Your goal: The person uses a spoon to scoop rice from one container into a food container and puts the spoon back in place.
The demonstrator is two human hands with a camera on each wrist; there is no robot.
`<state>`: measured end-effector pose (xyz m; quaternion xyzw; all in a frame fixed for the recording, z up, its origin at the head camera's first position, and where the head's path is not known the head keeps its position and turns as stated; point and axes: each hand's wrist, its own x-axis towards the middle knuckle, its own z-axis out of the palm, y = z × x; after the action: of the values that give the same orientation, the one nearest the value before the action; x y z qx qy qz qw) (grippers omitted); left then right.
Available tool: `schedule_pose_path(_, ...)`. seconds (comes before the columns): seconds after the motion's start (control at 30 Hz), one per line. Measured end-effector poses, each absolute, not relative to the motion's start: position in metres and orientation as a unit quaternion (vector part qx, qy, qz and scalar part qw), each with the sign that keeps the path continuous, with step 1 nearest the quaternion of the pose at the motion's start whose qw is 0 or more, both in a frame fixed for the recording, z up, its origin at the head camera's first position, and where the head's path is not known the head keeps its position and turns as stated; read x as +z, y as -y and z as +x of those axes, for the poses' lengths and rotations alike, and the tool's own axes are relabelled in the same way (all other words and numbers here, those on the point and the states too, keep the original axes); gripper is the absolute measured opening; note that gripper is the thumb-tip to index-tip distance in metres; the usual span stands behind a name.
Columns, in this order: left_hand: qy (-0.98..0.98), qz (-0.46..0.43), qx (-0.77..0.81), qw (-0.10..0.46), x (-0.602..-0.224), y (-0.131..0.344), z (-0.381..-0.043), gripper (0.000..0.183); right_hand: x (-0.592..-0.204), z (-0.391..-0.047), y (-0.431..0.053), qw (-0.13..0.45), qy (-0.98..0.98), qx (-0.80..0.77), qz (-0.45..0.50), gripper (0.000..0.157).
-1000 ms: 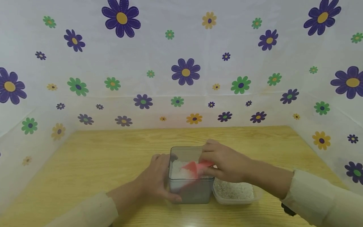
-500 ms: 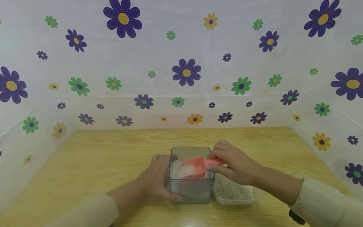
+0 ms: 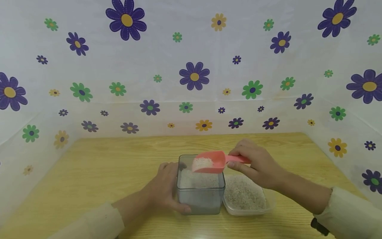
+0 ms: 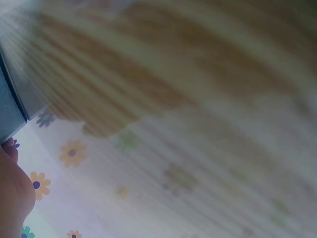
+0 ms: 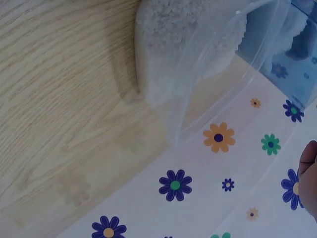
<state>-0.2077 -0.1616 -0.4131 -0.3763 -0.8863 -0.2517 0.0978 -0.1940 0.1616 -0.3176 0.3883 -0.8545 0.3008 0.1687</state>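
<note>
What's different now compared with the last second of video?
The right hand has moved up and to the person's right, lifting the pink scoop from down in the gray container to above the contents, with white grains in it. Neither hand took hold of anything new or let go. The left hand stays on the container's left side; the shallow tub hasn't visibly moved.
</note>
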Motion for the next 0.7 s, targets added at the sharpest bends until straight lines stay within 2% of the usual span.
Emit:
schedule_pose_path(0.33,0.884,-0.380,-0.249,0.111,-0.414,0.161,-0.207,0.116,-0.311,-0.192,-0.200,0.222,0.864,0.277,0.357,0.013)
schedule_pose_path(0.7,0.884,-0.382,-0.248,0.108,-0.415,0.161,-0.208,0.116,-0.330,-0.186,-0.241,0.248,0.882,0.242,0.320,0.021)
